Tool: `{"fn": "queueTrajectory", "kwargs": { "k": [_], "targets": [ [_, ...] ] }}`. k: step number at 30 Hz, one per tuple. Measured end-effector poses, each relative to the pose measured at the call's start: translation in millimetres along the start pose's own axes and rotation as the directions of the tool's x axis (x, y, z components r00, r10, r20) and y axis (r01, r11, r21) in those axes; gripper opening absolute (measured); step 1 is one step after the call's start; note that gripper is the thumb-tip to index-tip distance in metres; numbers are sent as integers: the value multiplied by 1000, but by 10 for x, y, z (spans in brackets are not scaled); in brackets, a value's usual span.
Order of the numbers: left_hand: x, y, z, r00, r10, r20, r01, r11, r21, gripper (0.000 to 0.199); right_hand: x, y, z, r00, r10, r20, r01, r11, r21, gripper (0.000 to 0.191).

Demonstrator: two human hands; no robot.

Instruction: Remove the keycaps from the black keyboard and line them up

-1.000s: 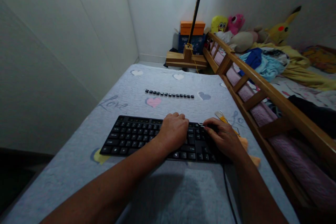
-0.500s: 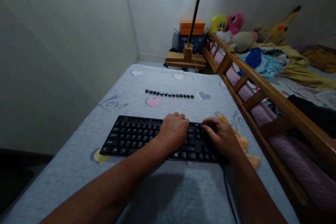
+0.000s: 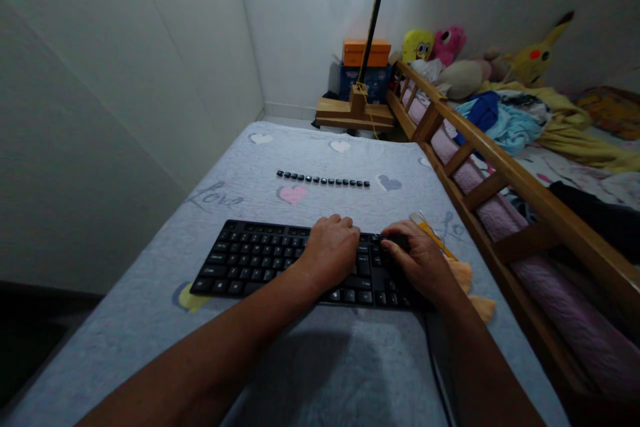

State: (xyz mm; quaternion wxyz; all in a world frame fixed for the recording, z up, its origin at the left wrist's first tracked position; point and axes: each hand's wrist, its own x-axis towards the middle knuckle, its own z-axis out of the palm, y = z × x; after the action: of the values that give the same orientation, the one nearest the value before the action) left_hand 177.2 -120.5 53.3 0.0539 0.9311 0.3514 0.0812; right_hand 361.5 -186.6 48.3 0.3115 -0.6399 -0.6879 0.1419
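Note:
A black keyboard (image 3: 260, 257) lies on the cloth-covered surface (image 3: 150, 320). My left hand (image 3: 333, 247) rests over its middle with fingers curled down at the top edge; the fingertips and anything under them are hidden. Over the right end of the keyboard is my right hand (image 3: 413, 250), thumb and fingers bent close together near the upper keys; whatever they pinch is too small or dark to make out. Beyond the keyboard, several small black keycaps (image 3: 324, 181) form a row.
Right of my right hand lie a brush with a yellow handle (image 3: 435, 237) and an orange cloth (image 3: 483, 307). A wooden bed rail (image 3: 500, 180) runs along the right side. At the back, a wooden stand (image 3: 350, 113) holds a dark pole.
My right hand has shifted slightly left, and its thumb and fingers have moved closer over the upper keys. My left hand has barely moved.

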Motion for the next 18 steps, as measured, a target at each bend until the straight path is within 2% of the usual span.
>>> {"fn": "queueTrajectory", "kwargs": {
  "k": [5, 13, 18],
  "targets": [
    [4, -3, 6, 1000, 5, -2, -5, 1000, 11, 22, 5, 15, 50, 998, 59, 18, -59, 998, -8, 9],
    [6, -5, 21, 1000, -1, 6, 1, 1000, 13, 21, 49, -45, 114, 993, 109, -34, -110, 994, -20, 7],
    [-1, -14, 50, 1000, 0, -28, 0, 1000, 9, 20, 88, -40, 107, 989, 139, -46, -139, 990, -6, 6]
  ]
}}
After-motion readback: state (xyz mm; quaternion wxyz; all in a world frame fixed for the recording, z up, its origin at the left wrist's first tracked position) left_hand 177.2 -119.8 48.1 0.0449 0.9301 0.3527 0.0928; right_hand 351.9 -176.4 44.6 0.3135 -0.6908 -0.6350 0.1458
